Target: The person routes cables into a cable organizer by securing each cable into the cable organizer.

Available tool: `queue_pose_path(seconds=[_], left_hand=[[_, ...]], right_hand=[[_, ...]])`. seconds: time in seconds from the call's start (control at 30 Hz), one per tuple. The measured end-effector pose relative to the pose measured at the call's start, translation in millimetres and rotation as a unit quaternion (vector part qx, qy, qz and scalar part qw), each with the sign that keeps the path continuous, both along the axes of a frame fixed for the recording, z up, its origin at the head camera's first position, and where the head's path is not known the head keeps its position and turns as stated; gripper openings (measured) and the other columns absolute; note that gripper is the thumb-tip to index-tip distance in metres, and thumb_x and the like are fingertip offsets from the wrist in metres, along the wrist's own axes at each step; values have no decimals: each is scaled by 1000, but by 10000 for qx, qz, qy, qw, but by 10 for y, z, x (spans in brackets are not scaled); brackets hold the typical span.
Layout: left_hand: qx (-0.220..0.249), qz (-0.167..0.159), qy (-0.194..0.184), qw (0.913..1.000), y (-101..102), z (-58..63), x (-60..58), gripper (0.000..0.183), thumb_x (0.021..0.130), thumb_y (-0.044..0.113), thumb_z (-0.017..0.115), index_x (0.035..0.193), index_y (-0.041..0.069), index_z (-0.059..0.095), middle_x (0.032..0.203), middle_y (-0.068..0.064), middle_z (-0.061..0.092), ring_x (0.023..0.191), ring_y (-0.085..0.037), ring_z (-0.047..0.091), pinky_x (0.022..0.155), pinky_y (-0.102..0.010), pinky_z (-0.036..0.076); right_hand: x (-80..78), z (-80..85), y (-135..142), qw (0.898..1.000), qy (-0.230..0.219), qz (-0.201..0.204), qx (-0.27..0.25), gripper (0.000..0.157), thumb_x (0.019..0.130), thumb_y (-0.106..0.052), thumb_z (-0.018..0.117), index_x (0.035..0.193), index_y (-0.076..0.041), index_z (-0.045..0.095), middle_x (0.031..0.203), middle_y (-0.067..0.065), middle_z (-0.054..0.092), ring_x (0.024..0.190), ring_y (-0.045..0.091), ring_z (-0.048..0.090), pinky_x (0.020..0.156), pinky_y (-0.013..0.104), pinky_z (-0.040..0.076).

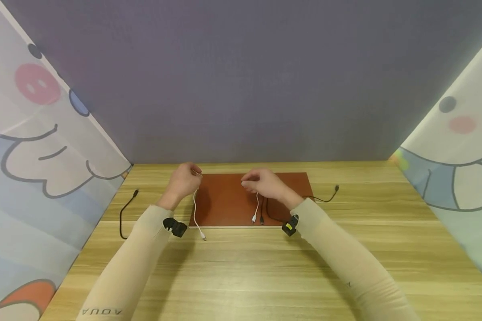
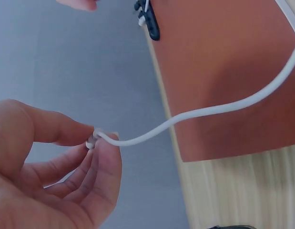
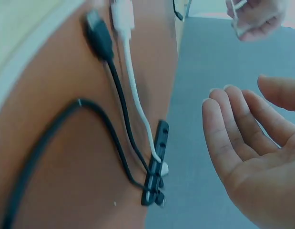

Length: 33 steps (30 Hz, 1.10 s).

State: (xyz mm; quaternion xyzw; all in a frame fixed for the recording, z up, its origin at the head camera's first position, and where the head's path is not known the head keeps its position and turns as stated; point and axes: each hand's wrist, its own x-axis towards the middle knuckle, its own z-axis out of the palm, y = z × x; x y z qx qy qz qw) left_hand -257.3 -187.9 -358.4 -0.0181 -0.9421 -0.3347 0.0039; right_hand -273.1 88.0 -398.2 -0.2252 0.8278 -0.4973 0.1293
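My left hand (image 1: pixel 183 182) pinches the end of a white charging cable (image 2: pixel 209 109) between thumb and fingers, above the far left corner of a brown mat (image 1: pixel 221 200). The cable's rest hangs over the mat toward its front edge. My right hand (image 1: pixel 266 183) holds nothing; in the right wrist view its fingers are loosely bent, thumb apart. Beside it, a black cable clip (image 3: pixel 162 131) sits along the mat's far edge. Another white cable (image 3: pixel 135 86), a black cable (image 3: pixel 121 95) and a second black cable (image 3: pixel 47 129) run through its slots.
On the left of the wooden table (image 1: pixel 241 272) lies a separate black cable (image 1: pixel 121 218). A black plug (image 1: pixel 336 189) lies right of the mat. A grey wall (image 1: pixel 257 89) stands behind, with cartoon-printed curtains (image 1: pixel 20 187) at both sides.
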Motion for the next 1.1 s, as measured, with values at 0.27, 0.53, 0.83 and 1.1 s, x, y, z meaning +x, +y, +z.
queue_pose_path(seconds=[0.27, 0.53, 0.83, 1.1], left_hand=[[415, -161, 310, 9985, 128, 91, 111, 25, 97, 15, 60, 118, 2, 66, 104, -14, 68, 90, -29, 66, 74, -39, 51], [1422, -434, 270, 9885, 333, 204, 185, 24, 98, 12, 64, 119, 0, 65, 103, -13, 65, 86, -27, 70, 70, -36, 57], [2765, -663, 136, 9586, 404, 227, 124, 27, 99, 8, 61, 124, -4, 61, 108, -17, 59, 90, -32, 68, 85, -48, 57], [3266, -532, -75, 9436, 466, 242, 24, 30, 99, 6, 62, 126, -5, 58, 106, -13, 58, 88, -25, 66, 86, -43, 56]], right_hand=[[192, -44, -156, 9976, -94, 643, 249, 32, 105, -23, 60, 124, 1, 67, 107, 19, 70, 96, 31, 67, 83, 42, 56], [366, -86, -336, 9920, -8, 1064, 677, 34, 103, -26, 63, 127, -2, 68, 101, 7, 71, 72, 22, 63, 66, 31, 51], [470, -178, -421, 9881, 222, 1267, 838, 21, 99, -23, 69, 112, -8, 75, 87, 1, 74, 74, 7, 61, 72, 27, 49], [490, -214, -381, 9922, 143, 1059, 641, 10, 96, -12, 71, 98, -4, 76, 80, 1, 72, 67, 7, 59, 64, 25, 46]])
